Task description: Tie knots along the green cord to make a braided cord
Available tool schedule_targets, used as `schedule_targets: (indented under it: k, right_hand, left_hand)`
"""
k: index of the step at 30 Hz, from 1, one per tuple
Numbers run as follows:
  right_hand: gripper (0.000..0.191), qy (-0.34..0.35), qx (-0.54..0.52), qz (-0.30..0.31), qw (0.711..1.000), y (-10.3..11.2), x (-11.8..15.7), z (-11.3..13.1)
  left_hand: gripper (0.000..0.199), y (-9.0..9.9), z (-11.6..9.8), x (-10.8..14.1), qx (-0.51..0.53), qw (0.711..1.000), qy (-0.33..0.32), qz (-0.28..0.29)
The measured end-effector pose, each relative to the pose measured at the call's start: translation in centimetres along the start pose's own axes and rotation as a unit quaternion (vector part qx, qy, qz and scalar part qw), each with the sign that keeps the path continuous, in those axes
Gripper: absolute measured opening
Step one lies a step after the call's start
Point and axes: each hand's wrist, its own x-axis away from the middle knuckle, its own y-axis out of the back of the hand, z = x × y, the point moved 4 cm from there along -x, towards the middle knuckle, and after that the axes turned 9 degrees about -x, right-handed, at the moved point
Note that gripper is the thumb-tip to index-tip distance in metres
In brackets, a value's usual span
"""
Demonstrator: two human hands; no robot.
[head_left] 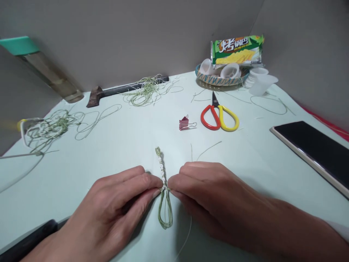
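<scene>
Green cord (163, 171) lies on the counter (122, 153) just in front of the person, worked into a short knotted braid that runs away from the body, with a narrow double loop (165, 214) hanging toward the near side. The left hand (109, 207) and right hand (215, 196) come in from either side and meet at the base of the braid. The fingers (155, 185) of both hands are closed in a tight pinch on the cord from opposite sides, fingertips nearly touching, right where the braid meets the loop. A thin pale strand (189, 233) runs from under the right hand toward the near edge of the view.

Farther up the counter lie two tangled bundles of cord (50, 129), one at the left and one (145, 91) near the back wall, the latter beside a dark tool (120, 92) with a brown head. A pink binder clip (184, 123) sits just left of red-and-yellow scissors (219, 116). Behind the scissors, a woven basket (222, 79) holds white plastic cups, with a snack packet (236, 50) propped at its back and more cups (260, 82) just beside it. A phone (311, 153) lies face up at the right edge.
</scene>
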Motion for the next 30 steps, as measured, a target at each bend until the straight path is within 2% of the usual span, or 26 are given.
schedule_targets:
  k: [4,12,17,23,30]
  right_hand:
    - [0.025,-0.003,-0.006,0.011,1.0,0.0,0.4,-0.2]
    - [0.021,-0.015,0.021,0.051,0.998,-0.3,0.7,0.0]
    - [0.024,-0.023,0.053,0.031,0.998,-1.1,1.5,-0.3]
    - [0.022,-0.035,0.095,-0.002,0.995,-2.0,3.0,0.1]
    - [0.026,-0.008,0.121,-0.021,0.992,-2.6,5.5,1.6]
  left_hand:
    - [0.023,0.1,-0.2,0.1,-0.006,1.0,-0.004,0.011]
    - [0.026,0.2,-0.3,0.2,-0.009,1.0,-0.021,-0.011]
    - [0.027,0.3,-0.6,0.3,-0.056,0.998,-0.029,-0.002]
    - [0.027,0.2,-1.2,1.0,-0.089,0.994,-0.035,-0.056]
    - [0.023,0.3,-1.5,2.9,-0.131,0.983,-0.071,-0.107]
